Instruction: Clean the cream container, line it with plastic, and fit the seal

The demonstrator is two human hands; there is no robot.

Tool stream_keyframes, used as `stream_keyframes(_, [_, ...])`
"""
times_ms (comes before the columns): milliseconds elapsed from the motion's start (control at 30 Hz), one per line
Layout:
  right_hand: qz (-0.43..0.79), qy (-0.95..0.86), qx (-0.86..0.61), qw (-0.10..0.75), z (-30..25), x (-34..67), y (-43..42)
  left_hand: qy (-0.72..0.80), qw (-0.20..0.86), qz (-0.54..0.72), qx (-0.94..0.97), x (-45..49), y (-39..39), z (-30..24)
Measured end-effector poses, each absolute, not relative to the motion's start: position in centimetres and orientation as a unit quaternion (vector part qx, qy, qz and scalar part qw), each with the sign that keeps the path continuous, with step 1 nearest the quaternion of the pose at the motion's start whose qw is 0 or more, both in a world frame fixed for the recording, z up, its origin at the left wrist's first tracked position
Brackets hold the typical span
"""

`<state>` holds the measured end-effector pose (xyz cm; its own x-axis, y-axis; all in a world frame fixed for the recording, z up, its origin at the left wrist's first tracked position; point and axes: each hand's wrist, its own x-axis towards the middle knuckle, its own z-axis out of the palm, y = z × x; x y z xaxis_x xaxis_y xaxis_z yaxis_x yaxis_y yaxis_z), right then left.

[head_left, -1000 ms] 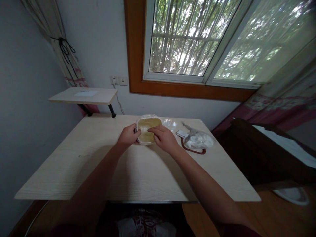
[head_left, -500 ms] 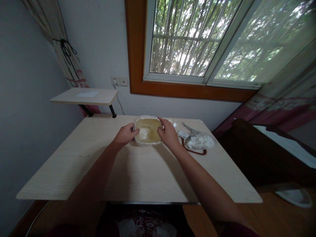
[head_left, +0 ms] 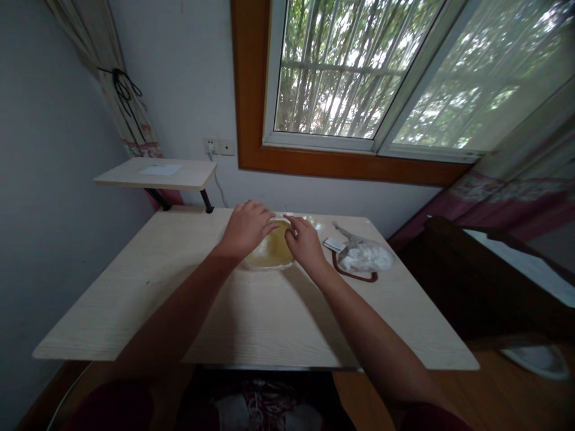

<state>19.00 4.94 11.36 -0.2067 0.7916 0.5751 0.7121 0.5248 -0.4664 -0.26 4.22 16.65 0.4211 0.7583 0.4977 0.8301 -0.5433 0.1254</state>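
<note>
A rounded rectangular container [head_left: 269,256], yellowish inside with pale, crinkled film around its rim, stands on the table in the head view. My right hand [head_left: 305,239] grips its right rim, thumb on the inner side. My left hand [head_left: 247,228] is over the far left part of the rim. Its fingers stretch to the right, and a gap shows between them and the thumb. The hand hides that side of the container, so I cannot tell whether it touches the film.
To the right lie a clear bag of white items [head_left: 366,256], a brown strap or handle [head_left: 354,276] and a small white card [head_left: 333,244]. A raised shelf [head_left: 188,173] stands at the back left. The table [head_left: 269,323] ends before a wall and window [head_left: 336,90].
My left hand has left its grip on the container's left side and moved up and right over the far rim, fingers now extended. My right hand stays at the right rim.
</note>
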Motion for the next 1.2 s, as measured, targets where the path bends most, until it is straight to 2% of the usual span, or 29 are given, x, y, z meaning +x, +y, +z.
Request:
stream_keyframes(200, [0.044, -0.773, -0.498, 0.391, 11.3, 19.6, 4.9, -0.535, 0.044, -0.171, -0.826, 0.0, 5.1, 16.4])
stream_keyframes(567, [0.055, -0.764, -0.513, 0.388, 12.1, 19.1, 4.8, -0.603, -0.03, -0.181, -0.776, -2.1, 6.0, 15.6])
stream_keyframes(700, [0.05, -0.765, -0.512, 0.388, 12.0, 19.2, 4.9, -0.574, -0.114, -0.222, -0.78, -2.6, 7.0, 14.9])
stream_keyframes(1033, [0.067, -0.749, -0.54, 0.377, 11.9, 19.3, 5.2, -0.417, -0.445, -0.324, -0.723, -4.3, 7.1, 12.7])
stream_keyframes(1100, [0.067, -0.747, -0.544, 0.376, 11.8, 19.3, 5.3, -0.414, -0.459, -0.347, -0.705, -4.2, 6.9, 11.9])
stream_keyframes(1200, [0.057, -0.747, -0.546, 0.374, 11.7, 19.3, 5.3, -0.444, -0.41, -0.396, -0.692, -3.8, 6.9, 10.6])
